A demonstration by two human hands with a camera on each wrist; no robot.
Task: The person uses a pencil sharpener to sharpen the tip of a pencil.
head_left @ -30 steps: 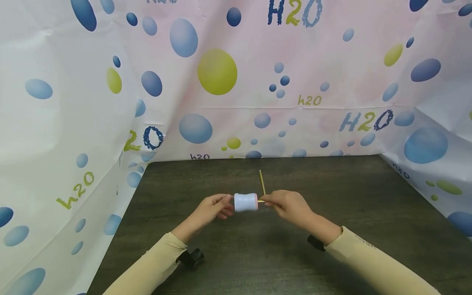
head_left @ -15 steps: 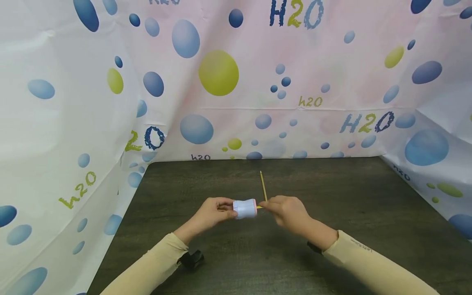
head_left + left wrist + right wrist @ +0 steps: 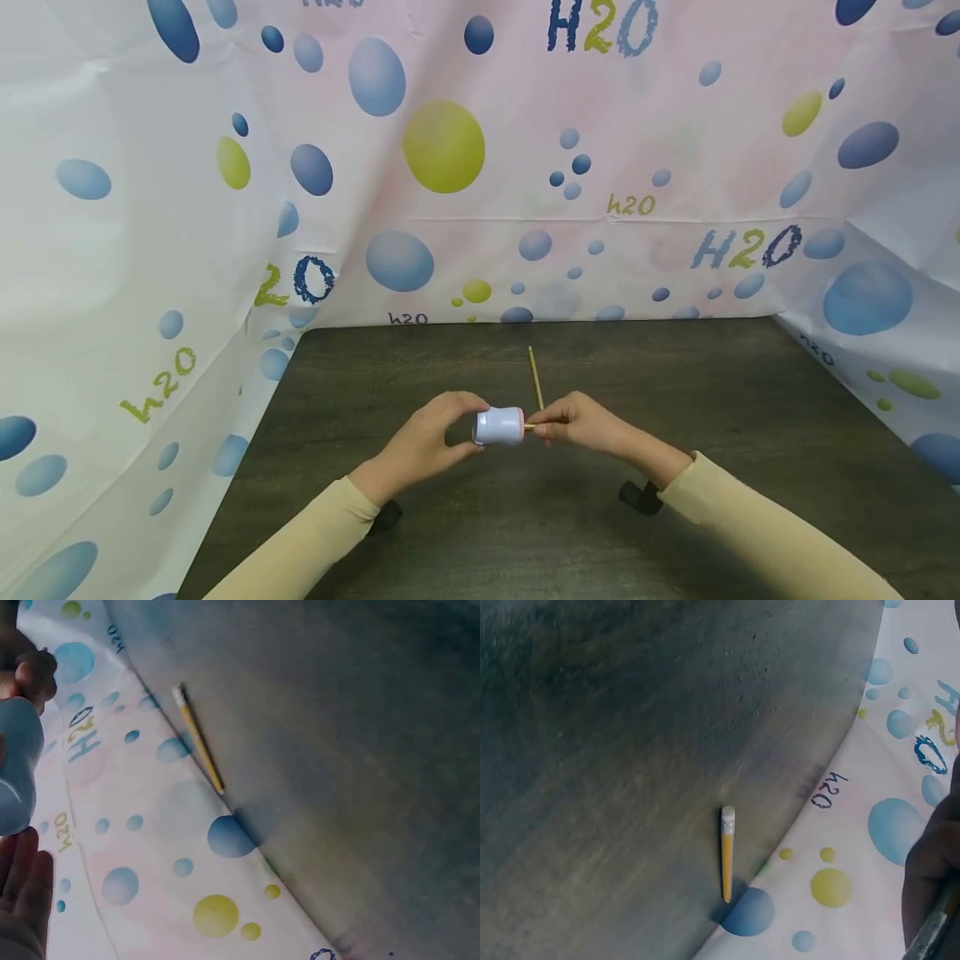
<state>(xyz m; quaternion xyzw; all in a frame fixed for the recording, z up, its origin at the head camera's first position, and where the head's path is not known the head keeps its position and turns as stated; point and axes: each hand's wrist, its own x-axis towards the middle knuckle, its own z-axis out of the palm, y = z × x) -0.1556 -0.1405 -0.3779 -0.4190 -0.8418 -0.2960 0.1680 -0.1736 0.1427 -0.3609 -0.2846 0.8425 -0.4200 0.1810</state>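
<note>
A pale blue, waisted pencil sharpener with a pink rim lies sideways in the air over the table. My left hand grips its left end, forefinger above and thumb below. From the pink end a short bit of yellow pencil sticks out, pinched by my right hand. Its front end is hidden inside the sharpener. In the left wrist view the sharpener stands at the left edge, beside my fingers. A second yellow pencil lies on the table behind the hands.
The dark wood-look table spreads around both hands. A white sheet printed with blue and green dots encloses its back and sides. In the right wrist view the lying pencil shows its white eraser end.
My left fingers have shifted on the sharpener, now spread above and below its end. The right hand has rolled over, still pinching the pencil. The pencil on the table stays put.
</note>
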